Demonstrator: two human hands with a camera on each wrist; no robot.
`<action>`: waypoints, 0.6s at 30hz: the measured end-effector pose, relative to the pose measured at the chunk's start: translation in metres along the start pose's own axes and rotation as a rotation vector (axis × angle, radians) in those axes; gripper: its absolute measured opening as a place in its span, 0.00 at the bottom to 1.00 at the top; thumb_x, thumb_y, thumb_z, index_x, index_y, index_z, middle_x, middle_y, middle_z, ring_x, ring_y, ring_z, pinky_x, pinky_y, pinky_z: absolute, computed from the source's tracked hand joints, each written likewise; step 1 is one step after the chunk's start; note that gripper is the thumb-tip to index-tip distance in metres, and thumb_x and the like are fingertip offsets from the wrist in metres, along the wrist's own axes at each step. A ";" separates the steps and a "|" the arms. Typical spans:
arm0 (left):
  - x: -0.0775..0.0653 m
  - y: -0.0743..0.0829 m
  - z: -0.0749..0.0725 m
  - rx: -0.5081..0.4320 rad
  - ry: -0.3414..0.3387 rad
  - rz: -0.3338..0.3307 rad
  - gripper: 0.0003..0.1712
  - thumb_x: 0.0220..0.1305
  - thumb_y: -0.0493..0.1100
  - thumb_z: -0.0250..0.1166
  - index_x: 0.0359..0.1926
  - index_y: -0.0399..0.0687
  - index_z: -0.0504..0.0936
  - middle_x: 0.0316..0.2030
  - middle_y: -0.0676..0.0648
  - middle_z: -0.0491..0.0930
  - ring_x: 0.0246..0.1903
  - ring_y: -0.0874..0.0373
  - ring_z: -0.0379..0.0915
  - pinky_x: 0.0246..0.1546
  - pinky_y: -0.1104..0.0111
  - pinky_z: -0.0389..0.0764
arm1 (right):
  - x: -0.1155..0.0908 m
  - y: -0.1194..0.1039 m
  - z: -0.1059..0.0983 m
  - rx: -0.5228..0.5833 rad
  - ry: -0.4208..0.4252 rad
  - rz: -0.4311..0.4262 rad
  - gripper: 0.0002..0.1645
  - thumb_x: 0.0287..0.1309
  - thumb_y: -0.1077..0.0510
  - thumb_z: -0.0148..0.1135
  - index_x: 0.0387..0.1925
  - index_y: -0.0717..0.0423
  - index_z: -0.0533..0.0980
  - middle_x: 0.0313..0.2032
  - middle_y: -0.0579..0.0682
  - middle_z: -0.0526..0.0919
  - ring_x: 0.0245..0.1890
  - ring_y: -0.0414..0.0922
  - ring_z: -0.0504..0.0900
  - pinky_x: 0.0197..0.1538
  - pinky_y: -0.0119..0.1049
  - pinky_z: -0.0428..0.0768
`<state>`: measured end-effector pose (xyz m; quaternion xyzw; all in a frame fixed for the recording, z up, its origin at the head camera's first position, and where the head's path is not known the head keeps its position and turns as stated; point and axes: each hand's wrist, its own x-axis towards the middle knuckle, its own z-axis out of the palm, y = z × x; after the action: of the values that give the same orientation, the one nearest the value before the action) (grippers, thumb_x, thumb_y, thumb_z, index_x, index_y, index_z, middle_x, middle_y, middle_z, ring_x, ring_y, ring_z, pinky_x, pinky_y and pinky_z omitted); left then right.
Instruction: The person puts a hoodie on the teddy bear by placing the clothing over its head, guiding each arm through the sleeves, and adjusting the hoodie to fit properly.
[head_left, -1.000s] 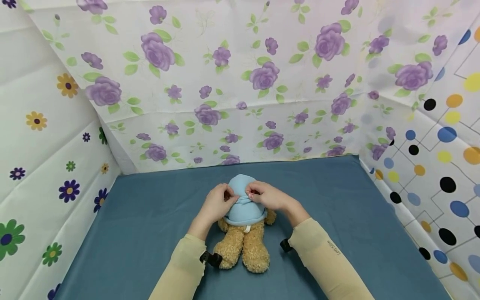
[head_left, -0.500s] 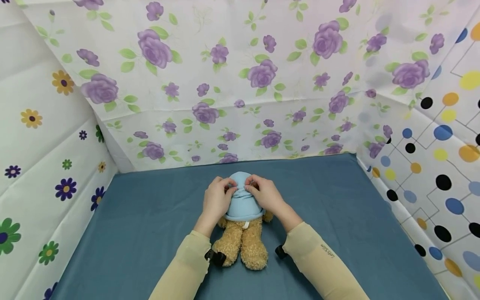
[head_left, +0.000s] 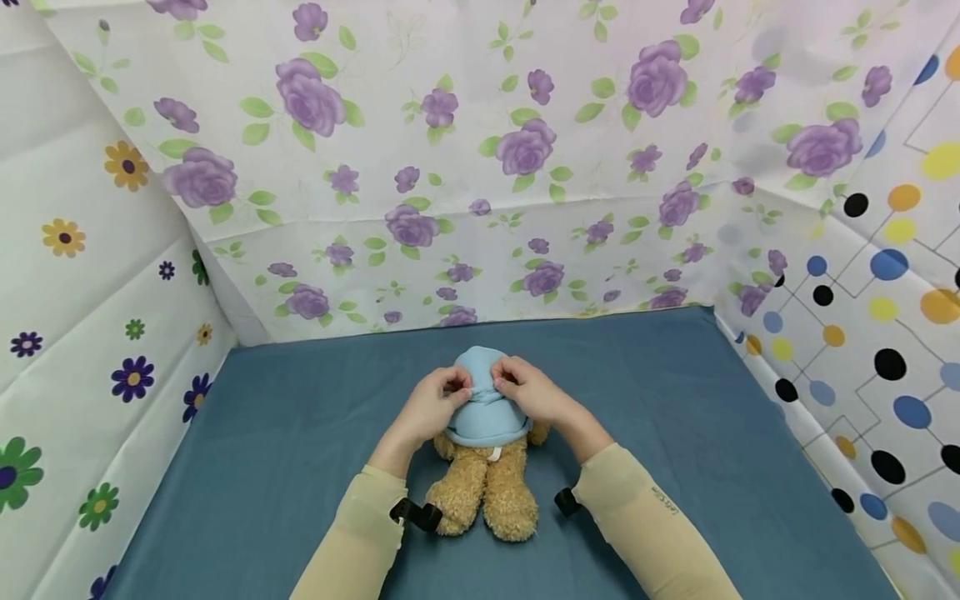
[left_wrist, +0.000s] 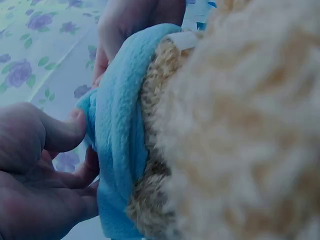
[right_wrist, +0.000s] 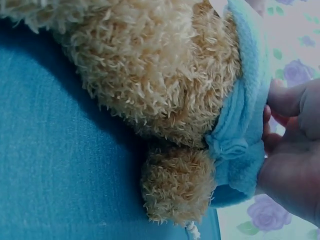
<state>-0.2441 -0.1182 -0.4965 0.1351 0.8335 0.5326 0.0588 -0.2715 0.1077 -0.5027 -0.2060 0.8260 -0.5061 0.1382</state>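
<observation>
A tan, curly-furred plush toy (head_left: 510, 496) lies on the table with its legs toward me. A light blue fleece garment with a hood (head_left: 487, 427) covers its upper body and head. My left hand (head_left: 429, 408) pinches the garment between thumb and fingers on the left side. Opposite it, my right hand (head_left: 538, 393) pinches the cloth in the same way, and a crosswise fold runs between them. In the right wrist view the toy's paw (right_wrist: 177, 182) sticks out below the bunched sleeve edge (right_wrist: 230, 147). The toy's face is not visible.
A blue-grey cloth (head_left: 315, 467) covers the table. A flowered sheet (head_left: 457, 167) hangs behind it, with a daisy-print sheet (head_left: 90, 333) at left and a dotted sheet (head_left: 855, 333) at right. A small white tag (head_left: 495, 454) shows below the garment's hem.
Half a second ago both hands were raised a little more over several small folds. Now the left hand sits lower and farther left, and the cloth gathers in one fold. The toy stays in place.
</observation>
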 end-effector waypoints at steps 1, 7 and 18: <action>-0.001 0.000 -0.001 -0.002 -0.009 -0.001 0.08 0.79 0.35 0.63 0.38 0.46 0.78 0.44 0.45 0.75 0.46 0.49 0.71 0.49 0.50 0.71 | 0.000 0.000 -0.001 0.009 -0.020 -0.001 0.10 0.85 0.56 0.49 0.42 0.54 0.69 0.43 0.56 0.67 0.41 0.53 0.67 0.46 0.48 0.65; -0.001 -0.002 -0.001 0.066 -0.027 0.014 0.07 0.80 0.35 0.62 0.39 0.47 0.78 0.45 0.44 0.72 0.46 0.49 0.67 0.46 0.53 0.71 | -0.002 -0.002 -0.007 0.017 -0.134 -0.044 0.11 0.85 0.58 0.48 0.40 0.56 0.68 0.43 0.56 0.66 0.42 0.53 0.66 0.46 0.48 0.63; -0.010 0.004 -0.014 0.096 -0.185 -0.015 0.08 0.79 0.34 0.61 0.37 0.45 0.79 0.46 0.44 0.69 0.46 0.47 0.66 0.46 0.52 0.67 | 0.003 0.000 0.003 -0.090 -0.024 -0.059 0.08 0.86 0.54 0.50 0.52 0.53 0.71 0.40 0.53 0.72 0.36 0.49 0.70 0.44 0.46 0.68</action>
<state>-0.2375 -0.1320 -0.4873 0.1798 0.8500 0.4770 0.1328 -0.2726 0.1037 -0.5038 -0.2424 0.8398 -0.4698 0.1236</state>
